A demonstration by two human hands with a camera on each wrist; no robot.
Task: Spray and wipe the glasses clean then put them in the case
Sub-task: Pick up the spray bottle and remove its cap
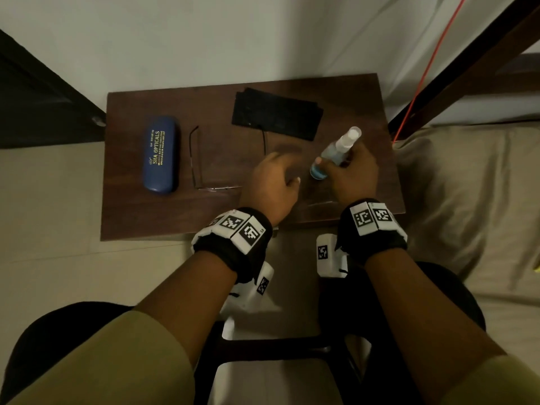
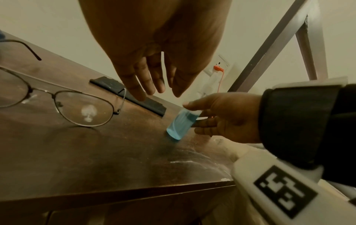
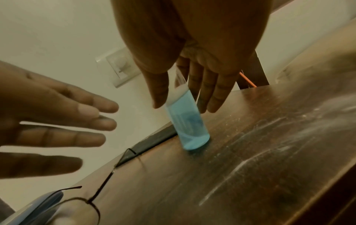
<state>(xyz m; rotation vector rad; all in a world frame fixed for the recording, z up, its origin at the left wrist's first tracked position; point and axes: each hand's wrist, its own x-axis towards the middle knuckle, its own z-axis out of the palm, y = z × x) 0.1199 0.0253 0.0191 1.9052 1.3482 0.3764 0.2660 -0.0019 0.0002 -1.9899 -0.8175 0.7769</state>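
The right hand (image 1: 352,173) grasps a spray bottle (image 1: 336,153) of blue liquid between thumb and fingers, its base touching the wooden table (image 1: 146,217) and its white nozzle tilted away from the person. The left hand (image 1: 271,182) hovers just beside the bottle, fingers spread and relaxed, holding nothing. The wire-framed glasses (image 2: 63,103) lie unfolded on the table between the closed blue case (image 1: 160,154) and the bottle. A black cloth (image 1: 276,114) lies near the far edge.
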